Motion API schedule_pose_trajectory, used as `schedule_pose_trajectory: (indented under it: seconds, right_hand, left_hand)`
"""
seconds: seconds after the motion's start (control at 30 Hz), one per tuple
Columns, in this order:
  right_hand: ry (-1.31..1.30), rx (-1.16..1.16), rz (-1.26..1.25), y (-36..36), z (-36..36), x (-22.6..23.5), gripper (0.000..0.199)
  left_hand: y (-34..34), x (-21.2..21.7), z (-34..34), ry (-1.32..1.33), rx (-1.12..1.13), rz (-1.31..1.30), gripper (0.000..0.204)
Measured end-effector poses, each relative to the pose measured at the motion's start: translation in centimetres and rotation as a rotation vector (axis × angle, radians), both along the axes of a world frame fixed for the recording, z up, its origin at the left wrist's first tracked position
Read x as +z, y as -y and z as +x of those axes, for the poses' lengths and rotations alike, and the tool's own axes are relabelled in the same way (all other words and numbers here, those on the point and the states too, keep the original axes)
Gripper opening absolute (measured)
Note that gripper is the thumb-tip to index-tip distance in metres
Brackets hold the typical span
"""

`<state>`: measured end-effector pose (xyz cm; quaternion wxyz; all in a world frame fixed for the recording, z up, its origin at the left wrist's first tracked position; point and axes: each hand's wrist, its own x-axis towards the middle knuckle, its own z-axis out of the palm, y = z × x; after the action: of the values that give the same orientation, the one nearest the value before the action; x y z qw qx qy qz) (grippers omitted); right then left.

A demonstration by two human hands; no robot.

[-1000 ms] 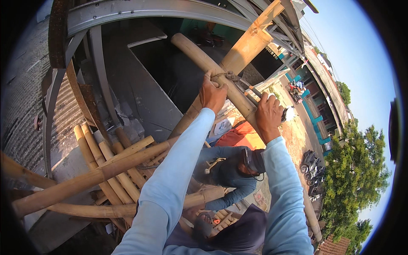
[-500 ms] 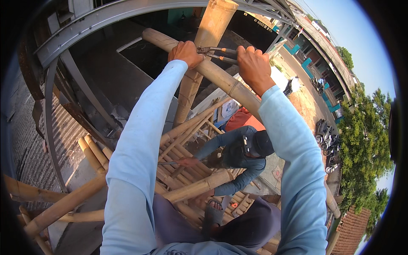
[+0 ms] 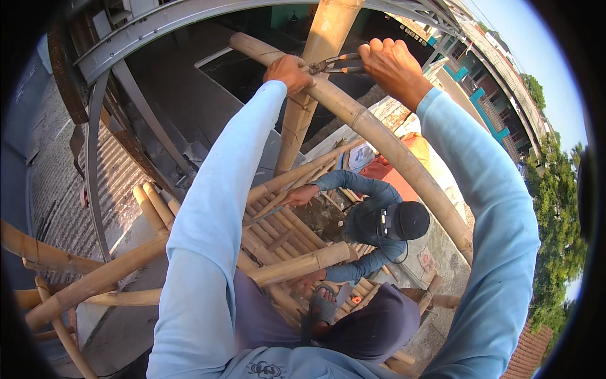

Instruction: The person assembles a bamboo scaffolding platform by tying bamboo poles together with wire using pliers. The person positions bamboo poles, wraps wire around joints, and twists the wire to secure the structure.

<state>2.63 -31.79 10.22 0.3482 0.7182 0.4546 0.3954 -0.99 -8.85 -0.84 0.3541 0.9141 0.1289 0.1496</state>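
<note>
Two bamboo poles cross in front of me: a slanting one [image 3: 363, 120] and a thick upright one [image 3: 331, 31] behind it. My left hand [image 3: 289, 74] is closed over the slanting pole, just beside the crossing. In my right hand [image 3: 394, 66] are the handles of metal pincers [image 3: 323, 66] with orange and black grips. The pincers' jaws are at the crossing, close to my left fingers. What the jaws bite on is too small to make out.
Below me a co-worker [image 3: 369, 221] in a dark cap bends over a bamboo platform [image 3: 287, 230], holding a long thin thing. My sandalled foot [image 3: 324, 306] is near a bamboo pole [image 3: 300, 265]. A steel beam [image 3: 151, 31] and corrugated roofing [image 3: 53, 189] lie left.
My right hand has moved right and up, turning the pincers, and my right elbow swings outward. My left hand stays at the crossing. The co-worker's far arm has moved up. The whole view has shifted.
</note>
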Motion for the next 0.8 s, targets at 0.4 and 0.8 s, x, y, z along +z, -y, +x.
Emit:
schedule_pose_trajectory:
  seconds: [0.4,0.8]
  right_hand:
    - [0.044,0.122,-0.362,-3.3,0.5,3.9,0.023]
    - [0.317,-0.076,-0.427,-7.7,-1.3,3.8,0.043]
  left_hand:
    - [1.1,-4.5,-1.2,0.26,0.232,-0.499,0.046]
    - [1.1,-4.7,-1.9,0.314,0.265,-0.492,0.034]
